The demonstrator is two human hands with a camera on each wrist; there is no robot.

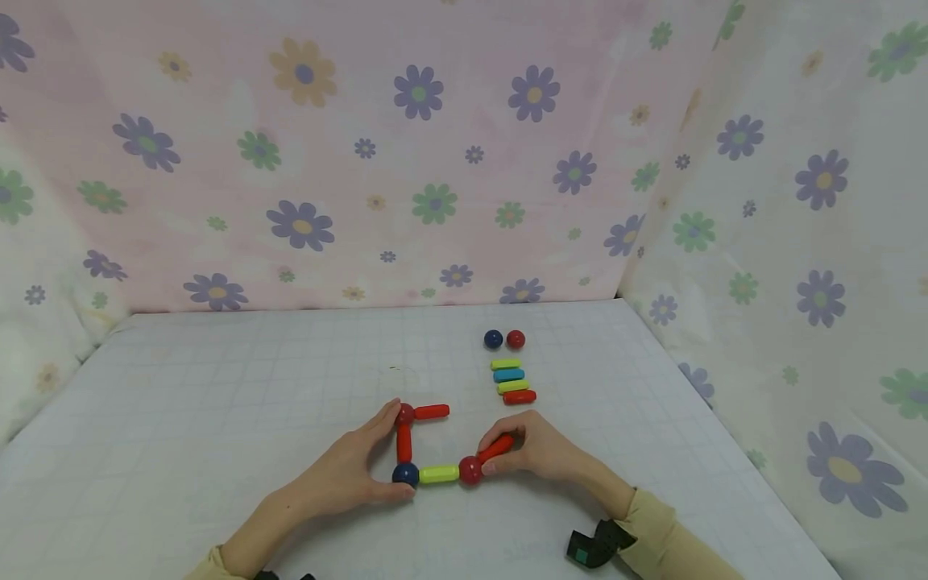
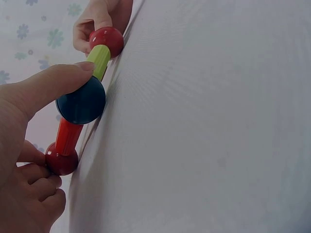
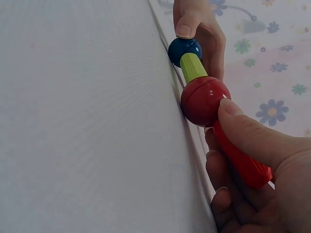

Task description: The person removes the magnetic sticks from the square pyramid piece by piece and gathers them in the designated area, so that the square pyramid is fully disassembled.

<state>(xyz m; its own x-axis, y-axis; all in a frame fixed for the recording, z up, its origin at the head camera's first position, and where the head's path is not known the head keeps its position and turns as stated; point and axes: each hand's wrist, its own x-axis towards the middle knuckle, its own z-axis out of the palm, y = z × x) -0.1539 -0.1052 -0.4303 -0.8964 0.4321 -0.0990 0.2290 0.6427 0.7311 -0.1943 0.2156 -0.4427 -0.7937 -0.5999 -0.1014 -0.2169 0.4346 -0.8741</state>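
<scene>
Magnetic-style rods and balls are joined in an open shape on the table. A dark blue ball (image 1: 405, 474) forms its near left corner. From there a red rod (image 1: 404, 445) runs back to a red ball (image 1: 405, 415), which bears another red rod (image 1: 432, 412) pointing right. A yellow-green rod (image 1: 439, 474) links the blue ball to a second red ball (image 1: 470, 470). My left hand (image 1: 346, 471) holds the shape's left side, thumb at the blue ball and fingers at the far red ball. My right hand (image 1: 540, 448) pinches a slanted red rod (image 3: 243, 160) against the second red ball.
Farther back on the white table (image 1: 254, 370) lie a loose blue ball (image 1: 493, 339) and red ball (image 1: 515, 339). Several short rods, among them a blue one (image 1: 509, 375) and a red one (image 1: 519, 397), lie in a column before them. Flowered cloth (image 1: 435, 201) hangs behind.
</scene>
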